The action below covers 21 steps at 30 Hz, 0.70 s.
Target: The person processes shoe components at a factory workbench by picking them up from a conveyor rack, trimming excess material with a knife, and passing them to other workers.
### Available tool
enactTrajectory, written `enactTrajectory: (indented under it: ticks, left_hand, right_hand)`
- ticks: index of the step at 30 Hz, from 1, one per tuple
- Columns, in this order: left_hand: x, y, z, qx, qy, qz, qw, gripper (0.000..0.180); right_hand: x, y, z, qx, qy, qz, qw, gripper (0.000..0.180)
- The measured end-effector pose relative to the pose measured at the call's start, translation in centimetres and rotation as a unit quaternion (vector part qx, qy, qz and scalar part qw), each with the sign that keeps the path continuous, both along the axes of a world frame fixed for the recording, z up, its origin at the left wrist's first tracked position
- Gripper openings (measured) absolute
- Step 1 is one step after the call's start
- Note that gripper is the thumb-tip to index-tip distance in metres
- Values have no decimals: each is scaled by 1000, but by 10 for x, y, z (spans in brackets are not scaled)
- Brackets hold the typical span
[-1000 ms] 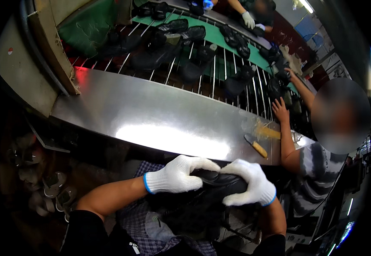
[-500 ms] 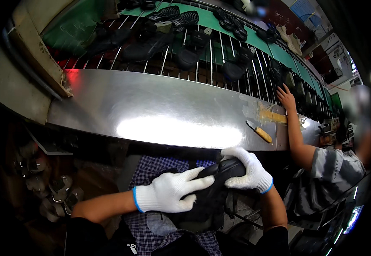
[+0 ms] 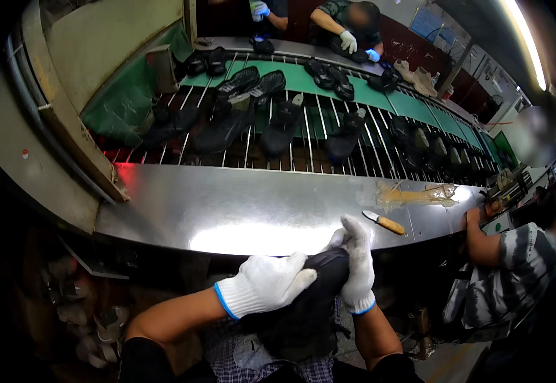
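My left hand (image 3: 268,285), in a white knit glove with a blue cuff, is closed on the near-left side of a black shoe (image 3: 313,306) over my lap. The shoe's smooth rounded toe points away from me, and its rear part is dark and hard to make out. Along the toe's right side lies my right hand (image 3: 358,268), gloved the same way. Its palm rests against the shoe, with the fingers stretched upward and the thumb near the toe tip. A small knife with a wooden handle (image 3: 389,225) lies on the metal bench to the right.
Beyond the metal ledge (image 3: 278,198), black shoes stand on a rack of metal rods with a green belt (image 3: 380,96). A co-worker (image 3: 495,274) sits at the right; another (image 3: 348,29) handles a black shoe at the back. Shoes (image 3: 108,325) lie low at the left.
My view has tilted up, showing people across the rack. My right hand has loosened from around the toe and straightened its fingers. The right-hand co-worker's arm has drawn back from the rack.
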<state>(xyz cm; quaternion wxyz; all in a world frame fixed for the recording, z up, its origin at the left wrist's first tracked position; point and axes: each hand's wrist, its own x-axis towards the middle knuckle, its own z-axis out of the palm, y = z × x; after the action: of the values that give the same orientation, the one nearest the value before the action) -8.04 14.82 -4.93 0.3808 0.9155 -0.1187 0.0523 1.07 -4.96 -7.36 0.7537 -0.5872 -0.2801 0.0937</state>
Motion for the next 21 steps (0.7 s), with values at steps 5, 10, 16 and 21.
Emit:
enactTrajectory:
  ticks: [5,10,16,21]
  left_hand:
    - [46,11,23,-50,14,-152,987,30]
    - [26,34,21,-190,161,-146,957,44]
    - [-76,48,-144,-467,314,17,827,73]
    - [-82,30,-128,-531,235,-63,812,109]
  right_hand:
    - [-19,15,25,-226,-265,-95,933,64]
    - [-24,-20,12,-148,-33,56,987,95]
    - [-27,-44,40,-63,-191,-14,980,95]
    - [-60,-37,66,145,-51,-18,988,86]
